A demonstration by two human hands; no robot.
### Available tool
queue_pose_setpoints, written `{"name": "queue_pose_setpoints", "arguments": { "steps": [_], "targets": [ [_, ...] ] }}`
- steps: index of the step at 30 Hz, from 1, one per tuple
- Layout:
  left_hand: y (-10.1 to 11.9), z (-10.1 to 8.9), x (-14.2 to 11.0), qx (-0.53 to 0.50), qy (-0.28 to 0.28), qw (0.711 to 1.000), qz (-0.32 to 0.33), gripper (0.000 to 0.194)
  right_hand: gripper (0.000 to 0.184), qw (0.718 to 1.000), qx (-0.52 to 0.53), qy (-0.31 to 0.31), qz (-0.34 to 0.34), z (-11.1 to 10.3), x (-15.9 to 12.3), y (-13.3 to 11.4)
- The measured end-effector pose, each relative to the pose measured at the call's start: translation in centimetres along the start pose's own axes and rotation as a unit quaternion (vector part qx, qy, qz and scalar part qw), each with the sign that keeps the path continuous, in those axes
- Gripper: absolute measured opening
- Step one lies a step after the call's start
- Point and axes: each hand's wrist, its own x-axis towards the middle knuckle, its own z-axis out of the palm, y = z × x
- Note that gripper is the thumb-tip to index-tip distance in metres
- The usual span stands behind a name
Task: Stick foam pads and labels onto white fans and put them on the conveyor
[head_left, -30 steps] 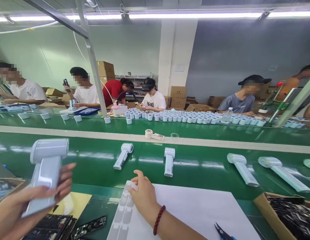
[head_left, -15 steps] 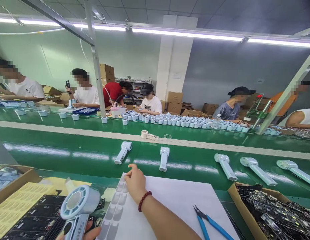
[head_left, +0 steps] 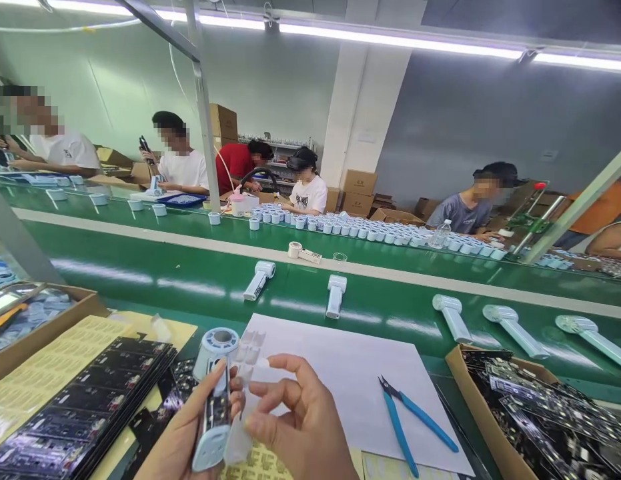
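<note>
The left hand [head_left: 183,433] is wrapped around the handle of a pale blue handheld fan [head_left: 213,400], fingers curled shut on it, with the round head up and the open side of the handle (a dark circuit board shows inside) facing the camera. The right hand [head_left: 300,427] sits just beside it, thumb and forefinger pinched on a small translucent white piece [head_left: 263,363] at the fan's upper handle; the other fingers are loosely bent. Both hands hover low over the near edge of the table [head_left: 215,290].

Behind the hands lies a white sheet [head_left: 340,373], with a strip of clear moulded parts [head_left: 250,343] at its left edge. Blue-handled cutters [head_left: 410,423] rest on the sheet's right side. To the left, a stack of black circuit panels [head_left: 85,407] lies on yellow label sheets [head_left: 50,363], near a cardboard box [head_left: 45,320]. At the right, another cardboard box [head_left: 490,420] holds loose dark boards.

On the green conveyor belt [head_left: 140,267] beyond lie 5 more fans, 2 near the middle [head_left: 259,279] [head_left: 335,295] and 3 to the right [head_left: 453,317]. Past them, a long row of small blue-white cylinders [head_left: 370,233] lines the far side, where other people [head_left: 183,163] sit working.
</note>
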Motion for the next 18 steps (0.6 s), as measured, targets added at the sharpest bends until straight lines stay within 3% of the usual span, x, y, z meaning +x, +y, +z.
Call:
{"name": "queue_pose_setpoints", "arguments": {
  "steps": [7, 15, 18],
  "targets": [
    [-2.6, 0.4, -0.1, 0.003, -0.007, 0.999, -0.031, 0.011, 0.045, 0.997, -0.054, 0.050, -0.005, 0.5, -2.4, -0.9],
    [-3.1, 1.3, -1.3, 0.022, -0.012, 0.999, -0.021, 0.024, 0.044, 0.994, -0.082, 0.073, -0.007, 0.6, -2.8, -1.0],
    [-3.0, 1.1, -1.4, 0.012, -0.011, 0.999, -0.032, 0.021, 0.043, 0.992, -0.099, 0.076, 0.001, 0.7, -2.9, -1.2]
  ]
}}
